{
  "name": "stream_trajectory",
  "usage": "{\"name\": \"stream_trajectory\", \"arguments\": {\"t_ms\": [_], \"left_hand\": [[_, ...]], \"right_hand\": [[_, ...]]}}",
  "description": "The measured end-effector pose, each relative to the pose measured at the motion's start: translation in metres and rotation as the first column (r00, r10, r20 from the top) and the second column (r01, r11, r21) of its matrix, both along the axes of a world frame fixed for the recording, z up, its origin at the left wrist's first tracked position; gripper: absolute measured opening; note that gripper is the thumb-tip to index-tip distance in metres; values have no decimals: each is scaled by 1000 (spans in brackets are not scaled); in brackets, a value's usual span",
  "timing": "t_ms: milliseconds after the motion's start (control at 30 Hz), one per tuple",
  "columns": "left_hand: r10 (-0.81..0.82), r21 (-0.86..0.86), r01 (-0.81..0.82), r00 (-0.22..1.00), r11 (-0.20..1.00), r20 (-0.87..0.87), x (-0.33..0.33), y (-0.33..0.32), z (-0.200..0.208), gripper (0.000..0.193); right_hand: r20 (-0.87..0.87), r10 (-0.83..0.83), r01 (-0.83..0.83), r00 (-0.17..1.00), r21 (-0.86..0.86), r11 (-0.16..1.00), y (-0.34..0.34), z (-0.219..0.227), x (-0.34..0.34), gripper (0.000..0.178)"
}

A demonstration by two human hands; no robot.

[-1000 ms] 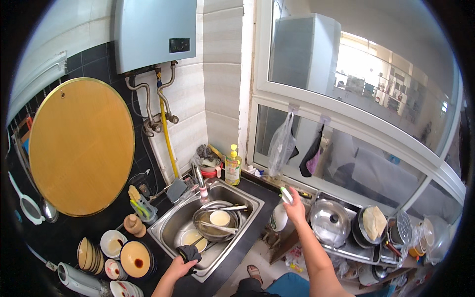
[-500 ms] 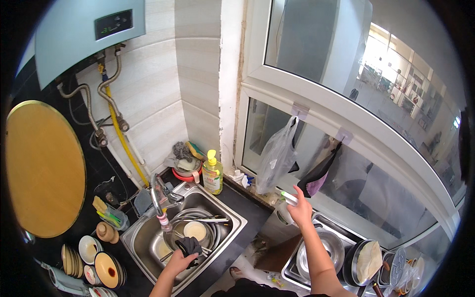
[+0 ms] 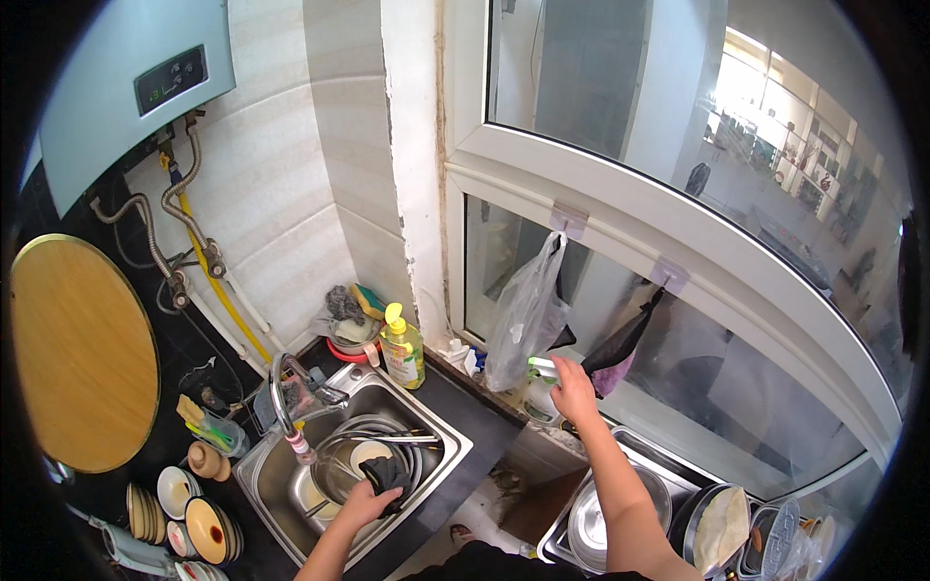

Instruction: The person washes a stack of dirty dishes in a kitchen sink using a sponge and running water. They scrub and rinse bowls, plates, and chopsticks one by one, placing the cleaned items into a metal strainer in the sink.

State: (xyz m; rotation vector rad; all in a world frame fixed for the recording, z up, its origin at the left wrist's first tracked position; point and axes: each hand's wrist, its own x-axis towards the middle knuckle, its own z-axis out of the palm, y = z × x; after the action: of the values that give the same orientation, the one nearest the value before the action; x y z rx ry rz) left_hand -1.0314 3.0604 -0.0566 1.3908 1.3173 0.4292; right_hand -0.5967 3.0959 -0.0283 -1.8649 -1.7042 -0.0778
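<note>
Over the sink [image 3: 463, 447], my left hand [image 3: 364, 505] is closed on a bunched dark grey cloth [image 3: 386, 473]. Beneath the cloth, a metal pot [image 3: 334, 469] stands in the basin with a small pale bowl [image 3: 371, 451] inside. Chopsticks or similar thin utensils [image 3: 412, 439] lie across the pot's rim. At the windowsill, my right hand [image 3: 575, 389] grips a spray bottle [image 3: 541, 399] by its white and green head. Part of the bottle is hidden by the hand.
A chrome faucet [image 3: 281, 392] arches over the sink. Beside it stand a yellow dish soap bottle [image 3: 401, 349] and a red-rimmed basin [image 3: 351, 351] with sponges. Stacked bowls [image 3: 208, 531] are at left. Steel pans [image 3: 587, 523] sit right of my right arm. A plastic bag [image 3: 523, 320] hangs at the window.
The view has shifted slightly. My right hand's raised index finger has come down onto the spray bottle's head. My left hand still holds the cloth over the sink.
</note>
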Motion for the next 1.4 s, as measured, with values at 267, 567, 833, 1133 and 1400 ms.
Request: {"name": "stream_trajectory", "arguments": {"t_ms": [267, 567, 833, 1133, 1400], "left_hand": [[105, -58, -93, 961, 994, 255, 40, 1, 22, 45], [100, -387, 17, 955, 922, 280, 97, -8, -32, 55], [-29, -144, 70, 962, 987, 272, 26, -24, -95, 42], [414, -26, -415, 910, 910, -22, -100, -78, -95, 30], [603, -93, -597, 783, 797, 153, -150, -77, -103, 23]], "right_hand": [[-97, 140, -125, 985, 144, 982, -31, 29, -62, 53], [-934, 20, -545, 357, -191, 816, -61, -50, -168, 34], [-921, -55, -112, 387, -106, 988, -7, -86, -122, 36], [-420, 188, -255, 888, -109, 961, 15, -127, -149, 17], [-745, 217, -514, 630, -191, 836, 38, -130, -270, 20]]}}
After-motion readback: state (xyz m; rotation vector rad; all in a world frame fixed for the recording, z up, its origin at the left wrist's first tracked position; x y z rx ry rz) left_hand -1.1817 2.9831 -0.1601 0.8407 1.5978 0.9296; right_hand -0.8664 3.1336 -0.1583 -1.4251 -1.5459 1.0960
